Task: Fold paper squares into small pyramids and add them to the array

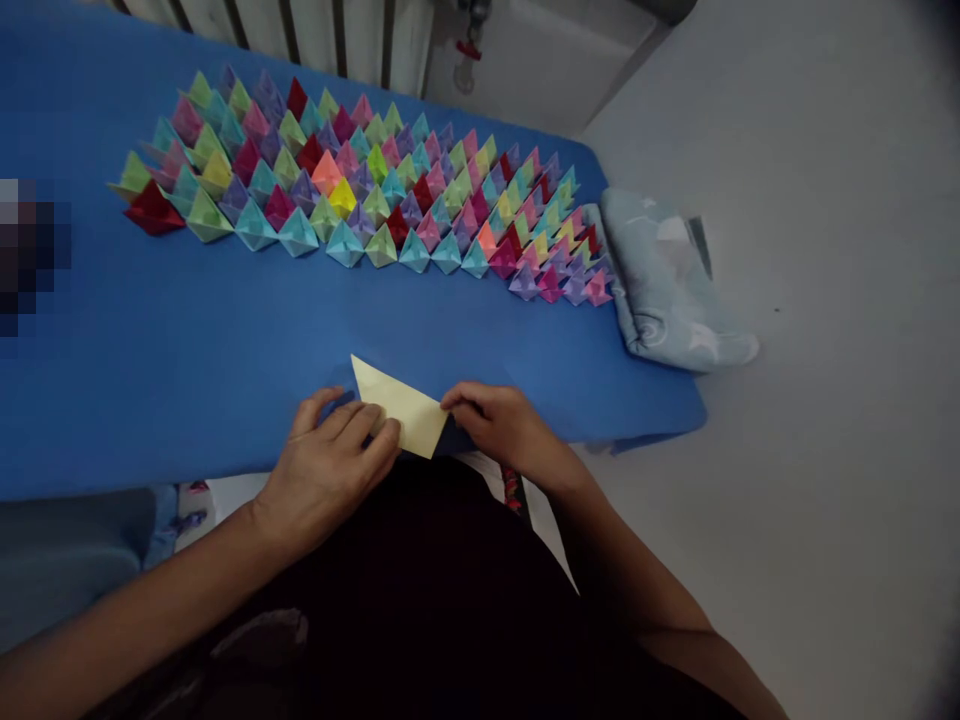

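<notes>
A pale yellow sheet of folded paper lies at the near edge of the blue-covered surface, its slanted shape pointing up at the left. My left hand holds the paper's left and lower part, with bent fingers and thumb on top of it. At the right corner, my right hand pinches the paper between thumb and index finger, the other fingers curled in. The underside of the paper is hidden. Beyond both hands stand several rows of small folded paper boats in many colours, packed close together.
The blue cover spreads over the surface, its right end hanging at a corner. A folded grey-green patterned cloth lies at the right end, touching the boats. Behind are a white radiator and a red valve handle. A pixelated patch covers the far left.
</notes>
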`<state>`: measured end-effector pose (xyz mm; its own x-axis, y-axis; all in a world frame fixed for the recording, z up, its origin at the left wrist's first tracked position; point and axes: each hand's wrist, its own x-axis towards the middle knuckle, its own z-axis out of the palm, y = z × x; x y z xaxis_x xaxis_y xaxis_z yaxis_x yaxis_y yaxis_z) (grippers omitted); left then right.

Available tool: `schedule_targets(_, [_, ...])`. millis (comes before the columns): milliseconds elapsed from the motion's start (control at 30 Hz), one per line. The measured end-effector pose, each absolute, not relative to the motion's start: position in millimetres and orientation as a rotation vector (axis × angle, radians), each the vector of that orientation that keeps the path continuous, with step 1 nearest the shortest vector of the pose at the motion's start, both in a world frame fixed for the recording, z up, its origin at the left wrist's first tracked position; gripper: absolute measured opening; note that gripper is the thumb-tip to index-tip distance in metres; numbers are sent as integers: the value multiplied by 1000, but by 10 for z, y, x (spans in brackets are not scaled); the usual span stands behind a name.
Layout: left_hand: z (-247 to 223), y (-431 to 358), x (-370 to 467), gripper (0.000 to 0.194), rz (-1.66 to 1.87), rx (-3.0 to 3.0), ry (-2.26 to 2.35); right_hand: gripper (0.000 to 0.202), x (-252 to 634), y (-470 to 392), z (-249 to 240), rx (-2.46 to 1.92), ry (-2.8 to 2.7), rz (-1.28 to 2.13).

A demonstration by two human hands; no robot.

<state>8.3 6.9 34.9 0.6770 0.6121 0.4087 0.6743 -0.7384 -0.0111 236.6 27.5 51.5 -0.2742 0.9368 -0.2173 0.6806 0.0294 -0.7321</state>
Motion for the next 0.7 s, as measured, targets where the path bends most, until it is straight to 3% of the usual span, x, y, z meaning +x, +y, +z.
schedule_targets(167, [329,55,78,11,-578,-2722,-1048,36,2419,165,427,-1297,-2311,724])
schedule_targets(300, [320,50,70,12,-589,-2718,-1042,24,2409,145,281,-1244,-2304,591])
schedule_targets(700, [179,102,51,17,-825,-2814,-1463,6,2398,243,346,-1420,-2154,725])
